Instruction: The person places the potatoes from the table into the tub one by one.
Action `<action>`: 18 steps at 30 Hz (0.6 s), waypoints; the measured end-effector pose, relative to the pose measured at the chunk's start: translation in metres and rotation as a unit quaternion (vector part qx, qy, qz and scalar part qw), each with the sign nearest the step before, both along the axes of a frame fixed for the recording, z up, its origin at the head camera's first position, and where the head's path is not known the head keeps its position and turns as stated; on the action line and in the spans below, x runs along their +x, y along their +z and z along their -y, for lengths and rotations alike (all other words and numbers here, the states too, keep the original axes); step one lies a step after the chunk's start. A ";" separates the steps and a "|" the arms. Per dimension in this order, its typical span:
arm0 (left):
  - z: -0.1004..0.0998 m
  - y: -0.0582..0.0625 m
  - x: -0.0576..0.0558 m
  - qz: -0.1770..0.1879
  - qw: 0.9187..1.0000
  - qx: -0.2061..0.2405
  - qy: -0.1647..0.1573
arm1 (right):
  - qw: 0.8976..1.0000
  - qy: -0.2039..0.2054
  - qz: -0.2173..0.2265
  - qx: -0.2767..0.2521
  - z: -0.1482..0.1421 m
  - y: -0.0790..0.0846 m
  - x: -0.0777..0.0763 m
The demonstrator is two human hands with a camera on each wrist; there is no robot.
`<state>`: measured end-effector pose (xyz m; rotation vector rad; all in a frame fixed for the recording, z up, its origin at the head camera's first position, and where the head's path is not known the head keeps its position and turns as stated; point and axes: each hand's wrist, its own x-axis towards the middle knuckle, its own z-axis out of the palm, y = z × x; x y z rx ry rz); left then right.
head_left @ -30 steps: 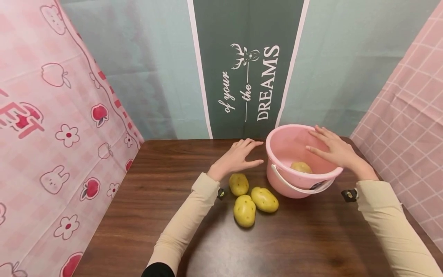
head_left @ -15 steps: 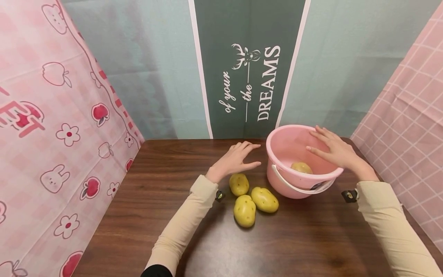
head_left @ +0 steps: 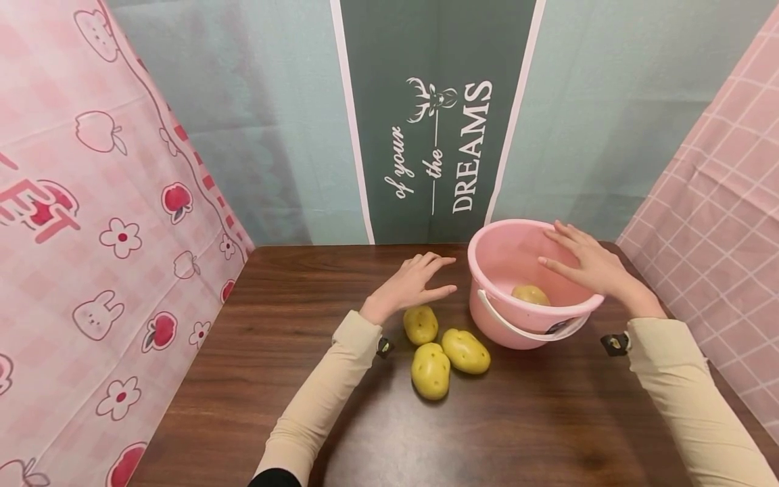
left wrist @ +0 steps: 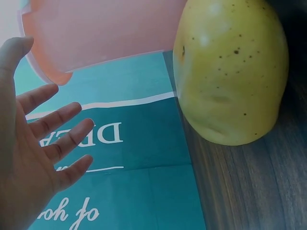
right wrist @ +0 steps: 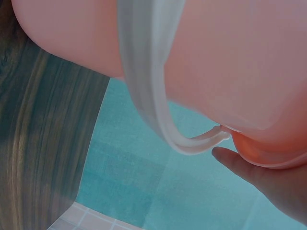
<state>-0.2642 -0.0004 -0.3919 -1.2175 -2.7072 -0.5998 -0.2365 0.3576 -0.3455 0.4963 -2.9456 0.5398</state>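
Observation:
My left hand point(head_left: 406, 287) hovers just left of a pink bucket point(head_left: 508, 321), fingers spread and nothing held. In the left wrist view its palm and fingers point(left wrist: 62, 143) show apart from the bucket's rim. Below and nearer than this hand, three yellow potatoes lie grouped on the table: a back one point(head_left: 420, 325), a right one point(head_left: 465, 351) and a front one point(head_left: 430, 371). Another potato point(head_left: 530, 295) sits inside the bucket. My right hand point(head_left: 587, 267) lies over the bucket's right rim with fingers extended; in the right wrist view one fingertip point(right wrist: 223, 155) shows beside the handle's hinge.
The bucket's white handle point(head_left: 517, 328) hangs down its near side. A dark wood table point(head_left: 292, 338) bears everything. Behind it hangs a green cloth point(head_left: 438, 40) with lettering; pink cloths stand along the left point(head_left: 122, 291) and right point(head_left: 718, 237) sides.
My left hand has drifted slightly left and nearer, away from the bucket. The right hand, bucket and potatoes have stayed put.

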 end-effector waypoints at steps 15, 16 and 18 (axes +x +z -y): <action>0.003 -0.009 0.001 0.007 1.000 0.000 0.001 | 1.000 -0.001 0.005 0.000 0.000 0.002 0.000; 0.003 -0.009 0.001 0.007 1.000 -0.001 0.001 | 1.000 -0.001 0.006 0.000 0.000 0.002 0.000; 0.003 -0.010 0.001 0.005 1.000 -0.002 0.002 | 1.000 -0.001 0.006 -0.001 0.000 0.003 0.000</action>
